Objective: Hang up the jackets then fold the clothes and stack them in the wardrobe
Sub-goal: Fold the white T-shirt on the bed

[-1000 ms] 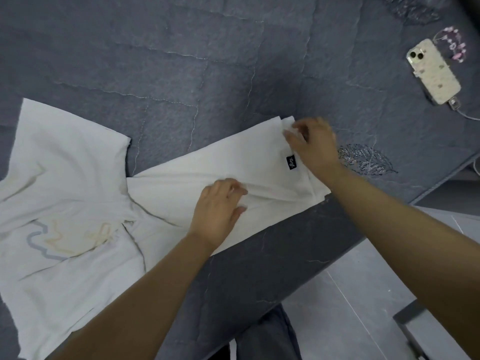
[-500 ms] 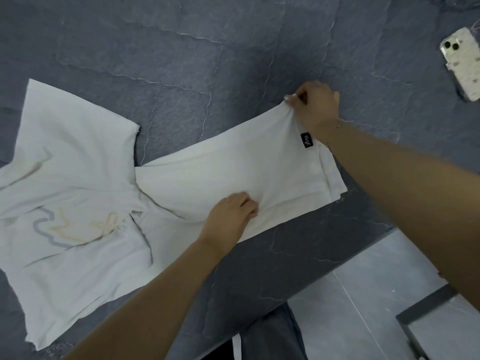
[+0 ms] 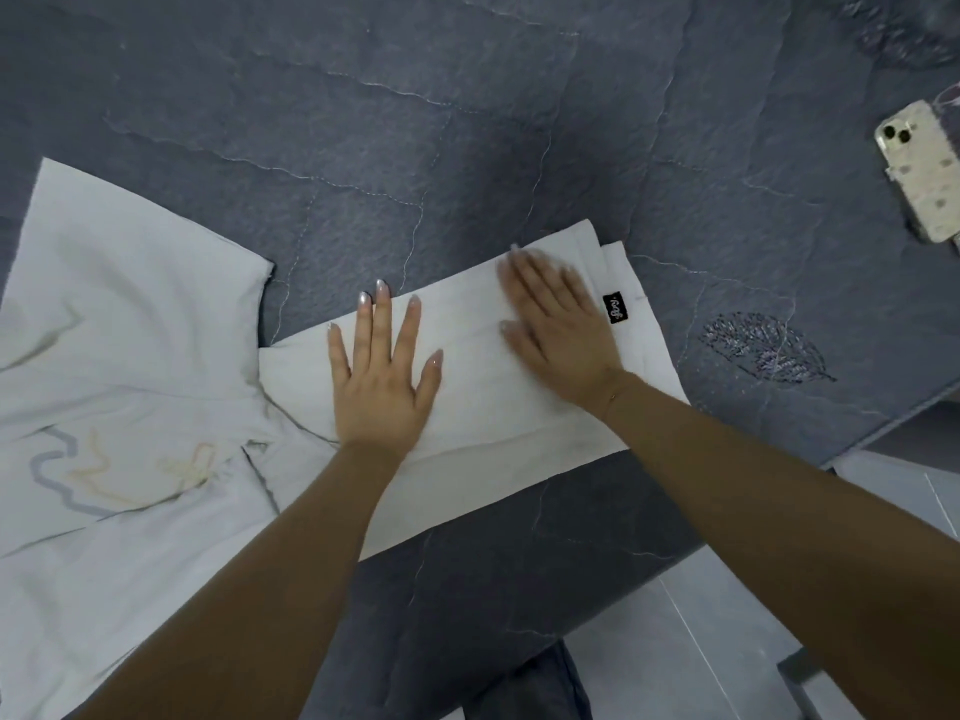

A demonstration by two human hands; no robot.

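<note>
The white garment (image 3: 483, 402) lies on the grey quilted bed (image 3: 467, 148), and its lower part is now folded into a long narrow band that runs toward the right, with a small black label (image 3: 615, 307) near its end. Half a second ago the right hand (image 3: 558, 330) was pinching the far corner of this band and lifting it; now that corner is down again and the hand lies flat on the cloth, its fingers (image 3: 524, 278) straight and a little blurred, so I judge it is sweeping over the fabric. The left hand (image 3: 382, 379), which before was curled on the near edge, is now spread wide and presses the middle of the band. Neither hand holds anything. This means the side fold is placed and is being smoothed; the upper part with the pale print (image 3: 124, 470) is still unfolded on the left, so the fold is not yet complete. A phone (image 3: 922, 174) lies well apart at the right.
</note>
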